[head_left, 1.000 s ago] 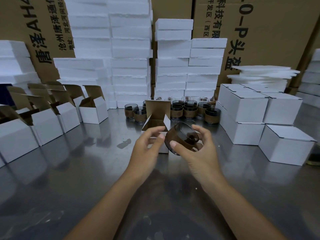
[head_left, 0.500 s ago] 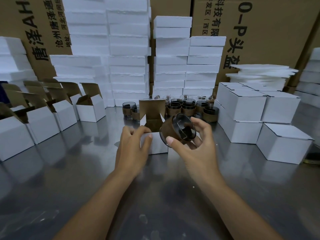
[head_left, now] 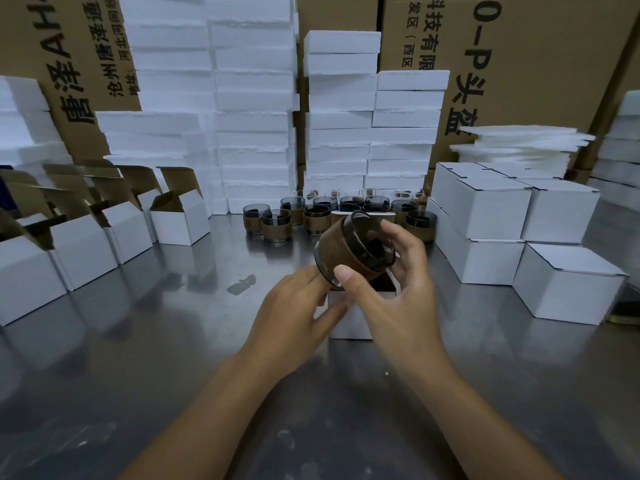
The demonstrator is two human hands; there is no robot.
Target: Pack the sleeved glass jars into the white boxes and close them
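Now right hand [head_left: 391, 299] tilts jar [head_left: 353, 251] over open box [head_left: 349, 320].

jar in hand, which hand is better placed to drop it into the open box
Right. The right hand already holds the sleeved jar, tilted, directly above the open white box. The left hand rests against the box's side, steadying it.

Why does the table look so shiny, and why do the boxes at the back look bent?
Head view: the metal table works like a dull mirror, showing pale reflections of the white boxes; the wide-angle lens bows the foam stacks and the cardboard cartons near the edges; the light is dim, and the left hand looks slightly blurred.
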